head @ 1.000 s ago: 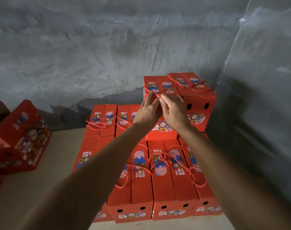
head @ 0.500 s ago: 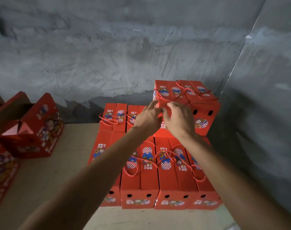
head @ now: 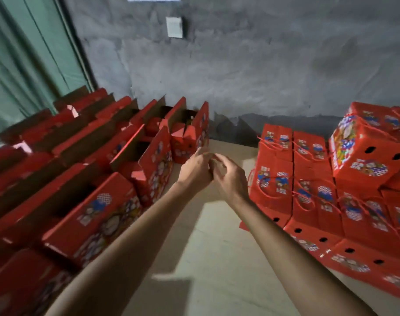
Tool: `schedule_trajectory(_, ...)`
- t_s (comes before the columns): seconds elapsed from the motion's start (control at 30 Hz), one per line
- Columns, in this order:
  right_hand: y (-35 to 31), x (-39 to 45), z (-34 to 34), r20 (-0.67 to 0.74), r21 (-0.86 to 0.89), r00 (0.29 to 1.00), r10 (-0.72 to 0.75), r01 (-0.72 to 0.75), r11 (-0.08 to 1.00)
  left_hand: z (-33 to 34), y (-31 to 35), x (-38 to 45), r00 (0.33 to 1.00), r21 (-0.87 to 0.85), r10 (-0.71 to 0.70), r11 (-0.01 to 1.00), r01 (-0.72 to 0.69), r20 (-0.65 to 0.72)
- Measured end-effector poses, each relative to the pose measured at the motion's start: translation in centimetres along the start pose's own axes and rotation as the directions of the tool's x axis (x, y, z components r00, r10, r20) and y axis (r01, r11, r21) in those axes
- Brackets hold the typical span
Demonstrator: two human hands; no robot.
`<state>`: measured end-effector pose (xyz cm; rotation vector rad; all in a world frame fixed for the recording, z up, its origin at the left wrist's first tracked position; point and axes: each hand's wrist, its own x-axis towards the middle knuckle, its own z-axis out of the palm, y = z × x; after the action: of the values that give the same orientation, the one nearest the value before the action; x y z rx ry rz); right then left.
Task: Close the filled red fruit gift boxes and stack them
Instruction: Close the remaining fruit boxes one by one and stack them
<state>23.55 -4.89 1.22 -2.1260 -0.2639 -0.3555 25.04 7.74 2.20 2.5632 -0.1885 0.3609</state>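
While both hands hang empty with loosely curled fingers, left hand (head: 195, 171) touching right hand (head: 231, 179), the open boxes (head: 148, 160) wait just left of them and the closed stack (head: 308, 179) right, so the nearest flaps should be folded squarely.

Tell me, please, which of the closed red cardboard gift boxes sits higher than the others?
The closed red cardboard box at far right, resting on the stacked layer; the other closed boxes lie flat below it.
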Motion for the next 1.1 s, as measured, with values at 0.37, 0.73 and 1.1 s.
schedule_trajectory(0.37, 1.5, 13.3, 15.0, 0.061, -0.035, 0.983, 0.174, -0.172, 0.984, -1.2, -14.2, 11.8, 0.985, -0.102, -0.156, 0.981, 0.163, 0.072)
schedule_trajectory(0.73, 12.2, 27.5, 25.1, 0.207, -0.303, 0.937, 0.283, -0.213, 0.929, 5.8, -24.4, 24.4, 0.934, 0.141, -0.193, 0.978, 0.157, 0.301)
schedule_trajectory(1.1, 15.4, 27.1, 23.5, 0.086, -0.726, 0.991, 0.099, -0.006, 0.688, 10.4, -24.3, 25.6, 0.912, 0.380, -0.067, 0.920, -0.101, 0.405)
